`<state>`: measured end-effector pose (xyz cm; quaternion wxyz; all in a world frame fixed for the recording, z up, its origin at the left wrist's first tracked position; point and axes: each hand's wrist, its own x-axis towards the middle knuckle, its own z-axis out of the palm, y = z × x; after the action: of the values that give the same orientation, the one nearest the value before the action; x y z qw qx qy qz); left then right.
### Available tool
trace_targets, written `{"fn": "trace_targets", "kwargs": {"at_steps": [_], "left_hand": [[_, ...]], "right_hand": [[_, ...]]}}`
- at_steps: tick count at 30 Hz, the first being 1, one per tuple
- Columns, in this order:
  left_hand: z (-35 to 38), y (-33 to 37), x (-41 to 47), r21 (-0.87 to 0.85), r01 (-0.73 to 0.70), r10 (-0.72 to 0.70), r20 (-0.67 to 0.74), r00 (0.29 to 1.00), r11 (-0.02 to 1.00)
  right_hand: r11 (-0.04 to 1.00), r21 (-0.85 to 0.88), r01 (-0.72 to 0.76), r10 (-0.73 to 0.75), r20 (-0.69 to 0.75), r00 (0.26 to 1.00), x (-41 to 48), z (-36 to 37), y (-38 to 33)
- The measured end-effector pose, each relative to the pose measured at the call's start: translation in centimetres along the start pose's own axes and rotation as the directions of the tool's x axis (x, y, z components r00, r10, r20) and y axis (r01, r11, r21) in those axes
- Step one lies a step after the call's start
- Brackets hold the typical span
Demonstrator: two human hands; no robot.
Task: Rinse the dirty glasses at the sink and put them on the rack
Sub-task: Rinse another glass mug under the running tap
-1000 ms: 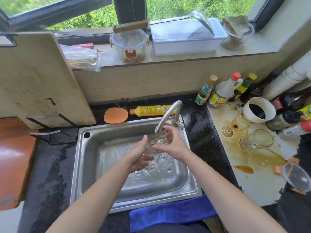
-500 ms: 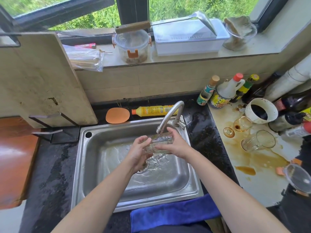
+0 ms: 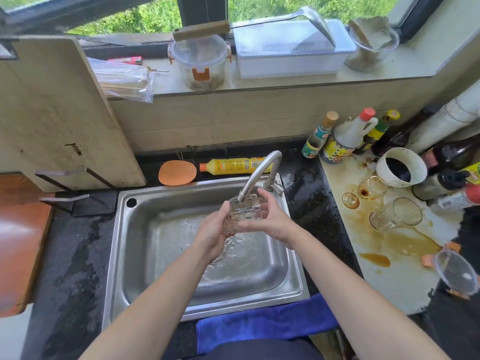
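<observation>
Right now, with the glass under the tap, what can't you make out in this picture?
Head view: the glass is half covered by the left hand, the right hand and running water; leftover dirt cannot be judged.
Head view: the sink drain is mostly hidden behind the left hand and splashing water.
Head view: the dark bottle is cut off by the right edge.

Window [image 3: 272, 6]: top, dark frame, grass outside.
Sill [image 3: 415, 67]: pale, under window.
Wall [image 3: 233, 118]: beige tiles, centre.
Counter [image 3: 72, 255]: black, wet, lower left.
</observation>
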<state>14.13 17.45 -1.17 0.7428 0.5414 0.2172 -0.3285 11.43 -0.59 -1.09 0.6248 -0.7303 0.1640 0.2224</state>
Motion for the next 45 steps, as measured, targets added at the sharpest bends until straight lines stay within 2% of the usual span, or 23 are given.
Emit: {"fn": "trace_targets", "kwargs": {"at_steps": [5, 8, 10, 14, 18, 21, 24, 27, 30, 32, 34, 36, 39, 41, 43, 45], "left_hand": [[-0.3, 0.2, 0.6, -0.042, -0.049, 0.049, -0.010, 0.999, 0.998], [-0.9, 0.3, 0.6, -0.094, -0.010, 0.013, 0.035, 0.999, 0.996], [-0.9, 0.7, 0.0, -0.060, 0.035, -0.032, 0.046, 0.998, 0.998], [-1.4, 0.5, 0.5, 0.007, 0.047, -0.047, -0.032, 0.998, 0.999], [-1.3, 0.8, 0.7, 0.006, -0.001, 0.001, -0.084, 0.996, 1.000], [-1.6, 1.0, 0.7, -0.030, -0.017, 0.015, -0.060, 0.998, 0.999], [-1.9, 1.5, 0.2, -0.155, -0.007, 0.006, -0.011, 1.000, 0.988], [-2.4, 1.8, 0.2, -0.224, 0.035, -0.036, 0.000, 0.999, 0.974], [-2.7, 1.9, 0.7, -0.095, 0.179, -0.181, -0.016, 0.983, 0.979], [-2.7, 2.1, 0.5, -0.007, 0.243, -0.243, 0.063, 0.968, 0.970], [-2.9, 2.1, 0.4, 0.011, 0.228, -0.227, 0.117, 0.967, 0.974], [-2.9, 1.6, 0.6, -0.018, 0.170, -0.168, 0.102, 0.981, 0.985], [-2.0, 1.2, 0.4, -0.084, 0.056, -0.054, 0.026, 0.998, 0.995], [-1.9, 0.9, 0.4, -0.116, 0.033, -0.027, 0.053, 0.998, 0.993], [-1.9, 0.8, 0.5, -0.109, 0.037, -0.029, 0.074, 0.997, 0.993], [-2.0, 0.7, 0.6, -0.080, 0.037, -0.029, 0.103, 0.994, 0.996]], "right_hand": [[0.987, 0.108, -0.115, 0.112, 0.028, 0.993, -0.1, 0.0, -0.3], [0.999, 0.053, -0.015, 0.014, 0.005, 1.000, -0.1, -0.2, -0.2], [0.999, -0.022, 0.045, -0.044, 0.004, 0.999, 0.1, -0.1, 0.0], [0.993, -0.085, 0.086, -0.085, 0.013, 0.996, 0.6, 0.6, 0.5], [0.998, -0.023, 0.051, -0.050, 0.018, 0.999, 0.5, 1.1, 0.5], [1.000, 0.028, 0.011, -0.011, 0.013, 1.000, 0.3, 1.4, 0.0], [1.000, 0.020, 0.003, -0.003, -0.010, 1.000, 0.1, 1.6, -0.4], [0.996, -0.074, 0.056, -0.057, -0.019, 0.998, 0.0, 1.5, -0.5], [0.980, -0.167, 0.111, -0.109, 0.026, 0.994, 0.1, 1.6, -0.3], [0.972, -0.192, 0.136, -0.128, 0.052, 0.990, 0.1, 1.8, -0.3], [0.975, -0.179, 0.136, -0.128, 0.054, 0.990, 0.1, 1.7, -0.1], [0.988, -0.130, 0.088, -0.081, 0.062, 0.995, -0.1, 1.3, -0.4], [0.997, 0.075, -0.036, 0.027, 0.108, 0.994, -0.5, 1.1, -0.9], [0.972, 0.196, -0.130, 0.110, 0.110, 0.988, -0.7, 1.3, -1.4], [0.980, 0.158, -0.124, 0.116, 0.059, 0.991, -0.7, 1.4, -1.2], [0.995, 0.091, -0.036, 0.038, -0.018, 0.999, -0.8, 1.3, -0.7]]}}
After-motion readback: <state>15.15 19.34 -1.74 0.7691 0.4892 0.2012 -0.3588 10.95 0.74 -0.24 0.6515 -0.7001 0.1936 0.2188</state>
